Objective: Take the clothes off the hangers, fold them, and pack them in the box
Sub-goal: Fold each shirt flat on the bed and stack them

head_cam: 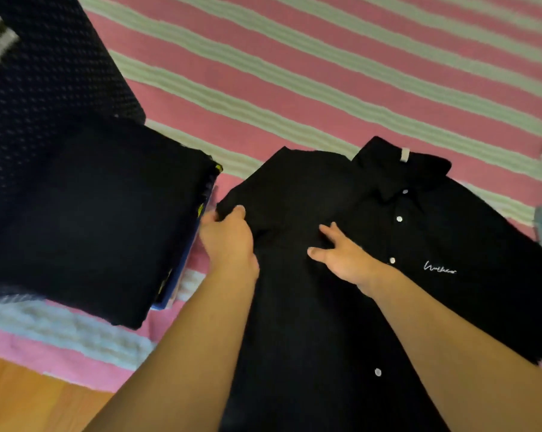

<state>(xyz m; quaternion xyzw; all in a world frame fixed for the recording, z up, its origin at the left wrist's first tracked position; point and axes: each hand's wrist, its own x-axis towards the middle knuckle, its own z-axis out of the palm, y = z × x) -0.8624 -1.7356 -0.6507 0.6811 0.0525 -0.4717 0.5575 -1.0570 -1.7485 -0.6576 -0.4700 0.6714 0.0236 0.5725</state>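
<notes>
A black shirt lies buttoned and face up on a striped blanket. The left hand pinches its folded-in sleeve edge. The right hand rests on the chest with fingers spread flat, beside the buttons. Left of the shirt sits a stack of folded dark clothes.

text: white cursive embroidery | on: black shirt chest | legibility: too small and blurred to read
</notes>
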